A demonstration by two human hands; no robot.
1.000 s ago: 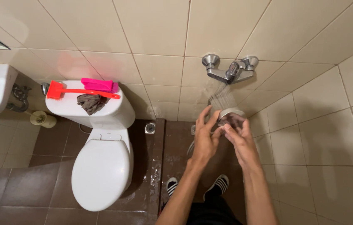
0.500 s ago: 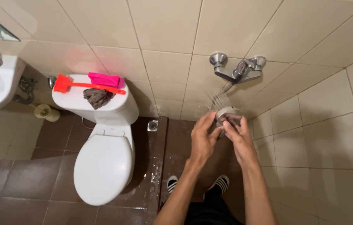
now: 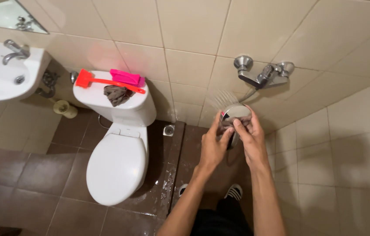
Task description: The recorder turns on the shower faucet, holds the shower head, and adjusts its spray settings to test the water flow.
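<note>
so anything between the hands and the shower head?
Nothing visible. The left hand and right hand both already grip the chrome shower head, fingers wrapped around it from either side below the wall tap.

Count, head view: one chrome shower head (image 3: 235, 112), two hands on it (left hand (image 3: 214, 146), right hand (image 3: 249, 142)), one chrome wall mixer tap (image 3: 263, 74), one white toilet (image 3: 117, 161), one white washbasin (image 3: 1, 78) with one basin tap (image 3: 13, 50). On the cistern lid: one red long-handled brush (image 3: 106, 82), one pink sponge block (image 3: 127, 77), one grey-brown rag (image 3: 117, 94). On the floor: one floor drain (image 3: 169, 130), one pale toilet-brush holder (image 3: 64, 108), two striped slippers (image 3: 233, 191).
</note>
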